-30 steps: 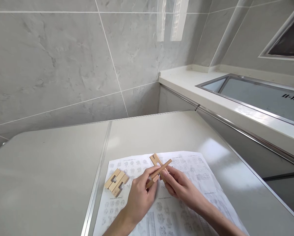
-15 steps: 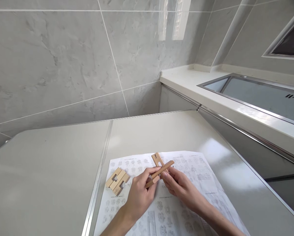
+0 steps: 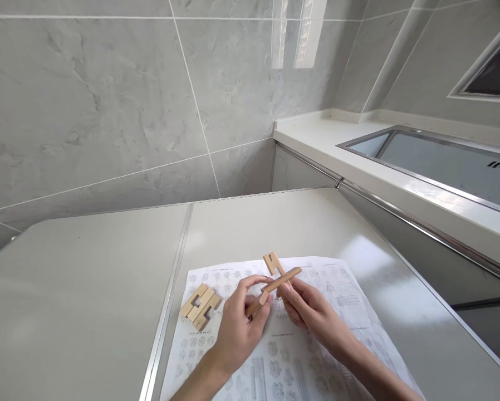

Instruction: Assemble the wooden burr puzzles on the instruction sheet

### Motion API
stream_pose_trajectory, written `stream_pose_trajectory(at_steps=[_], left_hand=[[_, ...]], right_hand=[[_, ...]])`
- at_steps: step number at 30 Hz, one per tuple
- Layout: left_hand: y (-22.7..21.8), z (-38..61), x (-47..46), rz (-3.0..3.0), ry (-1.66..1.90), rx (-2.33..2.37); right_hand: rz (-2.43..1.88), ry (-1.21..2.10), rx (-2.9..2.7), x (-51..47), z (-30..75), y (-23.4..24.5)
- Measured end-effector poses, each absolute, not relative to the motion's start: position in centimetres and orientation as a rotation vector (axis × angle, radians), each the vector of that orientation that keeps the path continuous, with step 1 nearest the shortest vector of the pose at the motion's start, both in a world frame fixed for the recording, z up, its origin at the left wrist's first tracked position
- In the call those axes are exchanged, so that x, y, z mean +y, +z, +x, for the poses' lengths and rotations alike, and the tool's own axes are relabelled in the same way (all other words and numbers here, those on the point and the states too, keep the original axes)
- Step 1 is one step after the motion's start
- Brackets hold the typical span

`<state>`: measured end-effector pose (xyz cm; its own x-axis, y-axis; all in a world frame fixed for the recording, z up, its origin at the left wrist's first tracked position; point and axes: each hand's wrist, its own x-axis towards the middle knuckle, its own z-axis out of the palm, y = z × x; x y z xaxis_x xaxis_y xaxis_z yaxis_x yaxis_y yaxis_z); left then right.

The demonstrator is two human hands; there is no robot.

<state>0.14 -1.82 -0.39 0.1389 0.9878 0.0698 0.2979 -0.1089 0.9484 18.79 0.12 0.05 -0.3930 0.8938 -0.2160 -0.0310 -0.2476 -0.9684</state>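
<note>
Grey tiled wall fills the upper half, from 9 o'clock round to 1 o'clock. Pale countertop spans the lower half, a metal seam running down it at about 7 o'clock. At 3 o'clock a steel sink sits in a white ledge, well apart from the hands.

Printed instruction sheet lies flat on the countertop at 6 o'clock, covered in small diagrams; both forearms rest over it.

Left hand, just left of 6 o'clock: fingers curled narrow, thumb and forefinger pinching the lower end of a long wooden bar. The bar slants up toward 2 o'clock, held above the sheet.

Right hand, just right of 6 o'clock: fingertips closed on a notched wooden piece, which stands up behind the bar and crosses it. The two pieces touch where they cross, just below frame centre.

A stack of loose wooden pieces lies on the sheet's left edge at 7 o'clock, near the left hand, untouched.
</note>
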Motion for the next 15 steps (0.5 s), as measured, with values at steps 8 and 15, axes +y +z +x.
stream_pose_trajectory(at_steps=[8, 15], left_hand=[[0.3, -0.1, -1.2, 1.031, 1.113, 1.153], [0.3, -0.2, -0.5, 0.776, 1.143, 0.896]], right_hand=[[-1.145, 1.769, -1.166, 0.4, 19.1, 0.4], [-1.117, 1.806, -1.112, 0.5, 19.3, -0.1]])
